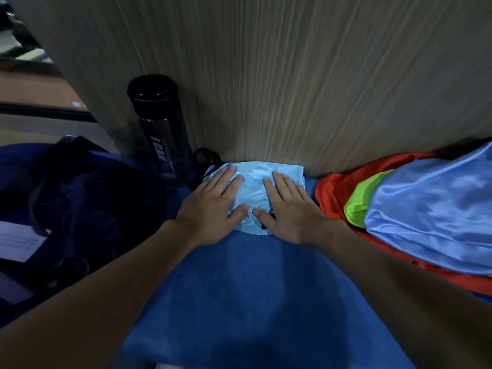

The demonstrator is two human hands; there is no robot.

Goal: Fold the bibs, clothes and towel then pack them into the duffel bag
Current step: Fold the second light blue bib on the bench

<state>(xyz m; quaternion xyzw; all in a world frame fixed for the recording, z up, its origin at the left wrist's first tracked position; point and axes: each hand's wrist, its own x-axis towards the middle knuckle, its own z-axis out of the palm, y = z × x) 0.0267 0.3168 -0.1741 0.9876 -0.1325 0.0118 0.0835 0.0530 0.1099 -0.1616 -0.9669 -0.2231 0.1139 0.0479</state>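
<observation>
A small folded light-blue bib (254,182) lies on a spread blue towel (247,288), close to a wood-grain wall. My left hand (213,209) presses flat on the bib's left side with straight fingers. My right hand (290,211) presses flat on its right side the same way. To the right sits a loose pile of bibs and clothes: a red piece (335,187), a lime-green piece (359,206) and a shiny light-blue piece (436,209) on top. A dark navy duffel bag (80,198) lies at the left.
A black drink bottle (159,129) stands against the wood-grain wall (292,75), left of the folded bib. A black mesh item (205,158) pokes out beside the bottle. A white paper (18,243) lies at the far left by the bag.
</observation>
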